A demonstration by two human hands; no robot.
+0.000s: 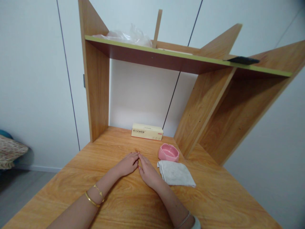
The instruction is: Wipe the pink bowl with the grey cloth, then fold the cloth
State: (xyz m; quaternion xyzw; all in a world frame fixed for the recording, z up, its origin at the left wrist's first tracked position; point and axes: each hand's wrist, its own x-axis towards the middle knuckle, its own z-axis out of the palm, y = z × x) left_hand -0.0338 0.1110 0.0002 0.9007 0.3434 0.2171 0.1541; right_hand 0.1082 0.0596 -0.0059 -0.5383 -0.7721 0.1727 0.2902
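Observation:
My left hand [129, 164] rests palm down on the wooden desk [128, 198], its fingers stretched out and slightly bent. Opposite it, my right hand [148, 171] lies flat with the fingers extended. The fingertips of both hands meet in the middle, and neither hand holds anything. Just right of my right hand is a folded grey cloth [176, 173]. A pink dish [168, 153] with a wavy rim stands right behind the cloth. Farther back, a long cream box [147, 132] with printed lettering, apparently cling film, sits near the wall.
Over the desk runs a wooden shelf [152, 52] with upright side panels. Clear plastic bags [133, 36] and a dark flat object [243, 60] lie on it. An upright divider [205, 108] rises at the right. Patterned fabric [11, 151] shows at far left.

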